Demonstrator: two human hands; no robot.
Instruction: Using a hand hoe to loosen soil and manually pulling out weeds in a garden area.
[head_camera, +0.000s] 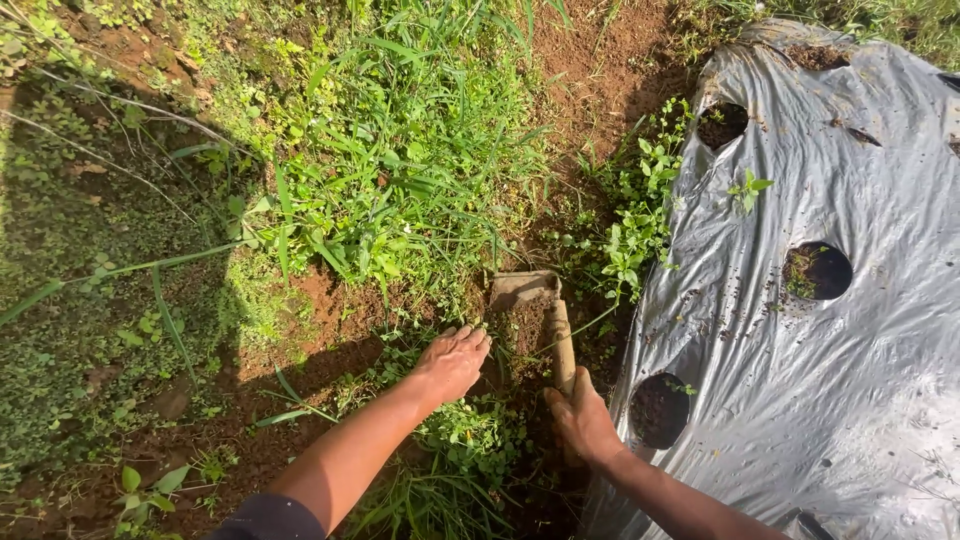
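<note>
Where the weeds meet the plastic sheet, the hoe (540, 320) stands blade-down in red-brown soil: short pale wooden handle, flat metal blade caked with dirt, its top edge showing just beyond a clod of earth. Right hand (583, 420), grip clamped around the lower handle, thumb side up. Left hand (452, 362) lies palm-down on the ground just left of the blade, fingers together and extended, grip on nothing, touching soil and low weeds.

Around: tall grass (400, 150) directly beyond the blade; low leafy weeds (630, 230) along the sheet's left edge, close against the handle. A shadow covers the ground at the left.

The grey sheet (860, 380) covers the raised bed on the right and is spattered with soil. Round holes are cut in it: the nearest hole (660, 410) lies just right of the right hand and shows dark soil; the middle hole (816, 272) holds soil and a small green sprout; the far hole (722, 125) holds soil.
</note>
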